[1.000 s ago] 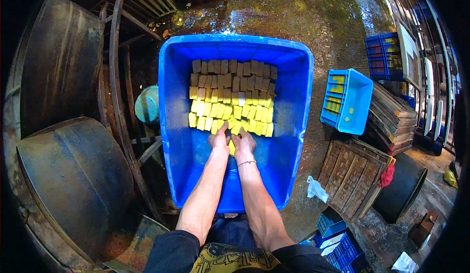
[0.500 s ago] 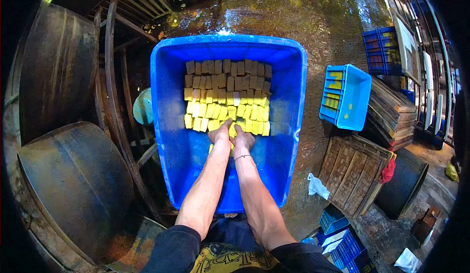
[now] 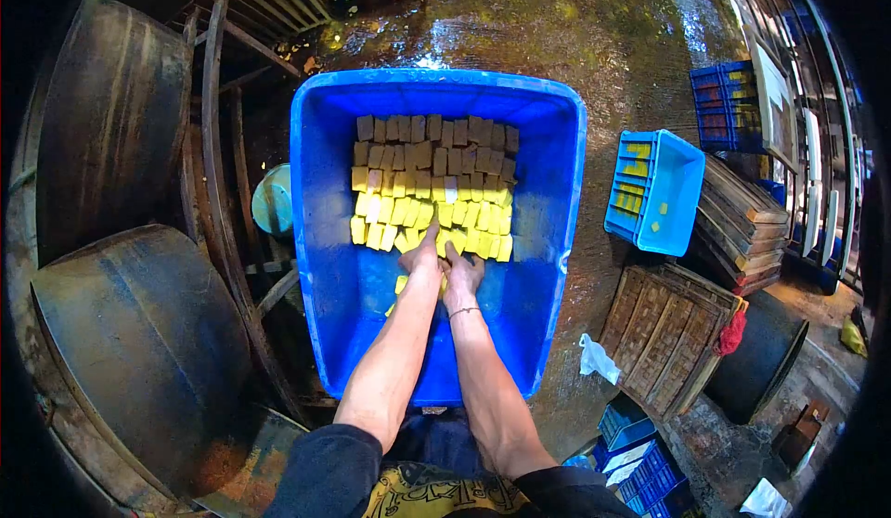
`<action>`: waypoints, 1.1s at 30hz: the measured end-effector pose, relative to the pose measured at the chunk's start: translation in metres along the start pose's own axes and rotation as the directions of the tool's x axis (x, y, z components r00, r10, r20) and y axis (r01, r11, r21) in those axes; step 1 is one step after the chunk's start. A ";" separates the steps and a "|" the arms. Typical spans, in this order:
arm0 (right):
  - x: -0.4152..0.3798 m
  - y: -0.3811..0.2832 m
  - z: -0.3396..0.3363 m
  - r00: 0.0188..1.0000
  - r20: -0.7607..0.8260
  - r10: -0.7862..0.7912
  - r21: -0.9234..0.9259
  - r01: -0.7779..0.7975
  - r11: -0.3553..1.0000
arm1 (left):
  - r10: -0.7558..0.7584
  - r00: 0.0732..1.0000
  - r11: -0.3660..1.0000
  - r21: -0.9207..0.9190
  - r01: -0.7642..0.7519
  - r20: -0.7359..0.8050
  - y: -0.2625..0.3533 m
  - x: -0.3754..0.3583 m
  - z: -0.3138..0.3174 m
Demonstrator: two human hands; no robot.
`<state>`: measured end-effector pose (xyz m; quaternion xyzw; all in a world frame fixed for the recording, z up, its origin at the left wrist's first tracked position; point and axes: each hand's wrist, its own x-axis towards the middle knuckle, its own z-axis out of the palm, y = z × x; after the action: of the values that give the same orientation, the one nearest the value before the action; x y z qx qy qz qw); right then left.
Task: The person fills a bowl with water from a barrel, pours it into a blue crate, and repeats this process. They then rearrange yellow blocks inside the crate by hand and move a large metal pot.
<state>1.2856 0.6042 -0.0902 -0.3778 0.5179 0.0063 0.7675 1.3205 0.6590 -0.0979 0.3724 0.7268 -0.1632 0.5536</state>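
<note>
Inside the blue tub [image 3: 325, 239], the left hand [image 3: 422, 256] and right hand [image 3: 461, 272] are laid side by side. Both are pressed, fingers loosely curled, against the yellow blocks [image 3: 436, 216] just ahead; whether any block is gripped cannot be told.

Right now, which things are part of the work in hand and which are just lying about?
In hand: left hand and right hand against the yellow blocks, inside the big blue tub.

Lying about: small blue crate, stacked wooden trays, white bag, dark metal drums, teal bucket.
</note>
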 end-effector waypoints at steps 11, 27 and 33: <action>0.004 -0.006 -0.010 0.984 -0.010 0.178 -0.179 -0.177 0.968 | 0.174 0.954 0.767 -0.641 0.026 0.246 -0.002 0.014 -0.046; -0.026 -0.004 -0.011 0.986 -0.004 -0.164 -0.693 0.116 0.712 | 0.247 0.928 0.884 -0.456 -0.098 0.279 -0.002 0.007 -0.048; -0.027 -0.018 0.043 0.925 0.190 -0.328 -0.869 0.314 0.383 | 0.218 0.928 0.901 -0.428 -0.072 0.303 -0.005 0.042 -0.044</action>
<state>1.3145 0.6273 -0.0508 -0.8139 0.3595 0.1242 0.4392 1.2823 0.6994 -0.1234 0.2677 0.6066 -0.0275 0.7481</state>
